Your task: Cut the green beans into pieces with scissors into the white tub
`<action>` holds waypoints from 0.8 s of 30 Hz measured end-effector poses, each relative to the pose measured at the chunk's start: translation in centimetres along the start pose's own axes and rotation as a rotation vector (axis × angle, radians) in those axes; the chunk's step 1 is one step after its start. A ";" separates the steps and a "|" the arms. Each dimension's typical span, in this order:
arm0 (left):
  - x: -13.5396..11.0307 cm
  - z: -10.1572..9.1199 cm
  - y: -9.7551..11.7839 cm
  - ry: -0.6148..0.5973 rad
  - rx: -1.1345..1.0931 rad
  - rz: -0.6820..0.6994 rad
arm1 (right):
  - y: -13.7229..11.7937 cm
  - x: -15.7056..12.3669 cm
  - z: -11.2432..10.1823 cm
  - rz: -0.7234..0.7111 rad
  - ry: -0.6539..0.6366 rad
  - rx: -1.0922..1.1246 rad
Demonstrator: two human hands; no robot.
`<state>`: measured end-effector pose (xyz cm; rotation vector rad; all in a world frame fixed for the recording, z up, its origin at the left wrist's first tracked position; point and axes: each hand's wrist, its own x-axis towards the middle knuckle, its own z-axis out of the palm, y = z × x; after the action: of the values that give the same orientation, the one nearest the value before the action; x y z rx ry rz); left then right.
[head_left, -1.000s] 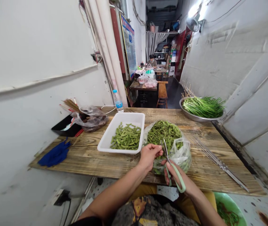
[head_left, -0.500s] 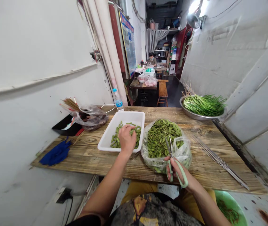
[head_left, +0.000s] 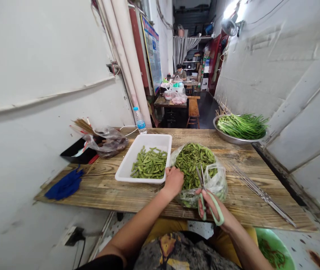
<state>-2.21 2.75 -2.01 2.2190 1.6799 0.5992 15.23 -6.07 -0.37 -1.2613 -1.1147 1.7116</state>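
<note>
My left hand [head_left: 173, 180] reaches into the clear plastic bag [head_left: 219, 183] of green pods [head_left: 193, 163], its fingers curled down among them; what they grip is hidden. My right hand [head_left: 214, 210] holds green-handled scissors [head_left: 206, 195], blades pointing up over the bag's near edge. Left of the bag stands a white rectangular tray [head_left: 132, 159] holding a heap of trimmed green pods [head_left: 150, 168].
On the wooden table [head_left: 115, 191]: a metal bowl of long green stalks [head_left: 241, 127], metal skewers [head_left: 261, 193], a water bottle [head_left: 140, 120], a bag with bamboo sticks [head_left: 103, 140], a black tray [head_left: 75, 152], a blue cloth [head_left: 64, 184]. A green basin [head_left: 275, 251] sits on the floor. A person [head_left: 180, 72] sits far back.
My left hand went from the bag to the white tray, then came back to the bag of pods. My right hand kept the scissers nearly still by the bag.
</note>
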 end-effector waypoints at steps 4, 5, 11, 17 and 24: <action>-0.1 -1.4 0.5 -0.007 -0.507 -0.116 | 0.9 0.5 0.1 -0.034 -0.022 -0.126; -0.1 -1.4 0.7 -0.012 -0.660 -0.161 | 1.1 0.6 0.1 -0.052 -0.027 -0.161; -0.4 -0.9 1.4 -0.045 -1.158 -0.339 | 0.4 0.4 0.8 -0.097 -0.056 -0.272; -0.5 -1.0 1.4 -0.099 -1.201 -0.368 | 0.5 0.5 0.8 -0.088 -0.061 -0.262; -0.4 -1.4 1.4 -0.062 -1.069 -0.267 | 1.1 0.9 0.8 -0.090 0.003 -0.144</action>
<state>-1.79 1.97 -0.19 1.2119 1.1431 1.0194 14.13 -5.86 -1.57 -1.2803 -1.2922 1.5863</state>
